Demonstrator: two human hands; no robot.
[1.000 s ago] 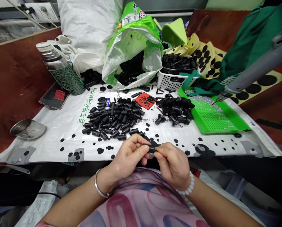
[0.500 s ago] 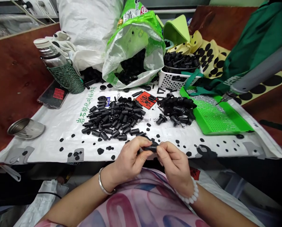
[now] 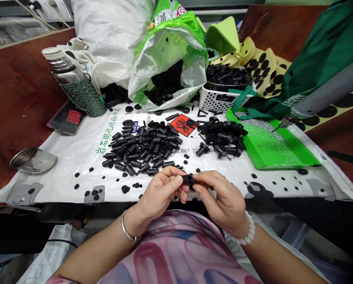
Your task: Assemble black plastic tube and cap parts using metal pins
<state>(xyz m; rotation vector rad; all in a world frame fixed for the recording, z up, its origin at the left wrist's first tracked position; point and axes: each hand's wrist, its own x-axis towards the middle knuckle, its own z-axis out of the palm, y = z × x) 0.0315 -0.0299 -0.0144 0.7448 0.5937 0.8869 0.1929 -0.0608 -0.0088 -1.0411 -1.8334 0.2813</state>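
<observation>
A small black cylindrical plastic part point(image 3: 188, 180) is held level between both hands above the front edge of the table. My left hand point(image 3: 164, 189) is closed on its left end, thumb on top and fingers curled beneath. The thumb and fingers of my right hand point(image 3: 220, 197) pinch its right end, where a wider, darker piece shows, partly covered by the fingertips. Just beyond my left hand lies a heap of loose black cylindrical parts point(image 3: 143, 146). To its right sits a second pile of black parts with wide flanges point(image 3: 222, 136).
A green tray of small silvery screws point(image 3: 278, 146) is at the right, with a grey electric screwdriver point(image 3: 321, 94) over it. Behind stand an open green-white bag point(image 3: 167, 47) and a white basket point(image 3: 214, 100). A flask point(image 3: 78, 86), phone point(image 3: 65, 118) and steel cup point(image 3: 34, 159) occupy the left.
My right hand has shifted slightly right and its fingers have re-gripped the part's right end. My left thumb has moved on top of the part, which now sits a little higher.
</observation>
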